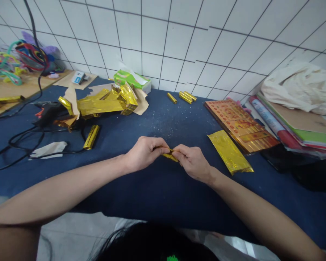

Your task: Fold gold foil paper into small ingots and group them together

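Observation:
Between both hands, over the middle of the dark blue tablecloth (157, 192), is a small piece of gold foil paper (170, 156). My left hand (145, 154) pinches its left end between thumb and fingers. At the other end my right hand (194, 161) grips it the same way. Much of the piece is hidden by the fingers, so I cannot tell whether it is rolled or folded. To the right of my right hand lies a flat gold foil sheet (230, 152). Several short gold rolls (188, 97) rest near the wall, and another gold roll (91, 137) lies left of my hands.
A black glue gun (50, 112), its looped cable (12, 143) and crumpled gold foil scraps (100, 103) occupy the left. A green tissue pack (132, 79) stands by the tiled wall (154, 43). At right are a stack of printed gold sheets (239, 123) and a white cloth bag (299, 87).

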{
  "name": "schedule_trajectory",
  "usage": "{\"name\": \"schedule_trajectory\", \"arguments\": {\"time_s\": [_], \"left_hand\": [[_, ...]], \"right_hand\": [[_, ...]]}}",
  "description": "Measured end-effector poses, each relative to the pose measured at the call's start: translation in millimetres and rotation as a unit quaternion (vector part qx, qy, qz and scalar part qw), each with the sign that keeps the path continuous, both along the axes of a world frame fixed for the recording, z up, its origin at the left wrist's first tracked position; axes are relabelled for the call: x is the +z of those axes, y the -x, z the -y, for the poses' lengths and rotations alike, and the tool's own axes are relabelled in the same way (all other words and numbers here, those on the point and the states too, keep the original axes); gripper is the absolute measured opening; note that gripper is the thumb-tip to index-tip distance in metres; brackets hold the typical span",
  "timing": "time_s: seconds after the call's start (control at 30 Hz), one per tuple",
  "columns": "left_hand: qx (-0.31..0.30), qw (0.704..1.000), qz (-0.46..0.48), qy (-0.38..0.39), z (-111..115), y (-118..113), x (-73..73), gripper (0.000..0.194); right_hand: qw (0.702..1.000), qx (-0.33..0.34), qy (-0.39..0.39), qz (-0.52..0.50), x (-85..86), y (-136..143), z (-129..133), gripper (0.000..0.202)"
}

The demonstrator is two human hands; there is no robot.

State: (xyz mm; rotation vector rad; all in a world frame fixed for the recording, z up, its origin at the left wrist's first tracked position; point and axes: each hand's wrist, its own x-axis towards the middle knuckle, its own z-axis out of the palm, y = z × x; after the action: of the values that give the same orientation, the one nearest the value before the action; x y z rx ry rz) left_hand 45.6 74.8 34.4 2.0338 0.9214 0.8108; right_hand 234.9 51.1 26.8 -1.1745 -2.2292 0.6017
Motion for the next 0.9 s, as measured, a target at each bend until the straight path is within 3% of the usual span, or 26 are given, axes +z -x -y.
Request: {"name": "schedule_trajectory", "arguments": {"time_s": [0.1, 0.23, 0.3, 0.5, 0.77, 0.9], "left_hand": [[0.021, 0.995, 0.058, 0.072, 0, -1, 2.8, 0.010], [0.030, 0.961, 0.159, 0.223, -2, -4, 4.5, 0.020], [0.020, 0.950, 0.183, 0.253, -2, -5, 3.8, 0.019], [0.001, 0.950, 0.189, 0.250, -5, -2, 0.3, 0.026], [0.023, 0.974, 0.126, 0.189, -7, -2, 4.7, 0.023], [0.016, 0.976, 0.118, 0.185, -8, -1, 2.1, 0.020]], "right_hand": [[1.000, -0.017, -0.015, -0.010, 0.6, 0, 3, 0.025], [0.996, -0.060, -0.039, -0.045, -0.7, 1, 6, 0.025], [0.994, -0.075, -0.048, -0.063, -3.0, 1, 6, 0.025], [0.993, -0.072, -0.026, -0.086, -9.3, 4, 5, 0.024], [0.986, -0.008, 0.135, -0.093, -5.5, 3, 1, 0.034], [0.985, -0.002, 0.148, -0.089, -4.7, 4, 1, 0.040]]}}
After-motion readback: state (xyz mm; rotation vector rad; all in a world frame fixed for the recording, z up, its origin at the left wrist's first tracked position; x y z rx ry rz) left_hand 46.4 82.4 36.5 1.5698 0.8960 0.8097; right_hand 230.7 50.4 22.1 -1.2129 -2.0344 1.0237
